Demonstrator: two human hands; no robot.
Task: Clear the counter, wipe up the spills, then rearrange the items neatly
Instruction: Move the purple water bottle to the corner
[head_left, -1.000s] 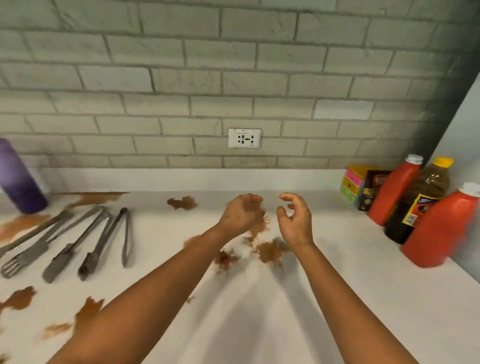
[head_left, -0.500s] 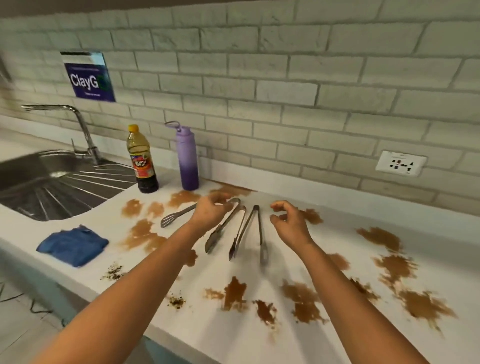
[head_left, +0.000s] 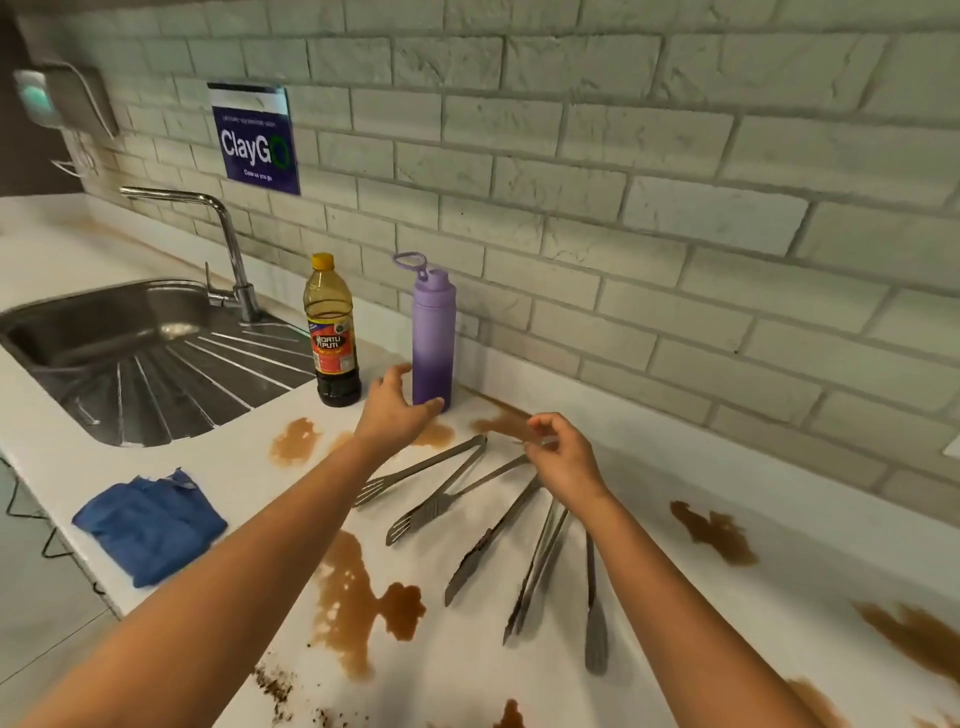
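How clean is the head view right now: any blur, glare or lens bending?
Head view: mostly sharp; wide-angle bending curves the brick wall; soft glare on the sink; both hands, left hand and right hand, slightly soft.

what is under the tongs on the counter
Mostly bare white counter. The metal tongs lie fanned out between brown spills, and one spill sits by their hinged ends. The right hand covers some of those ends, so what lies beneath there is hidden.
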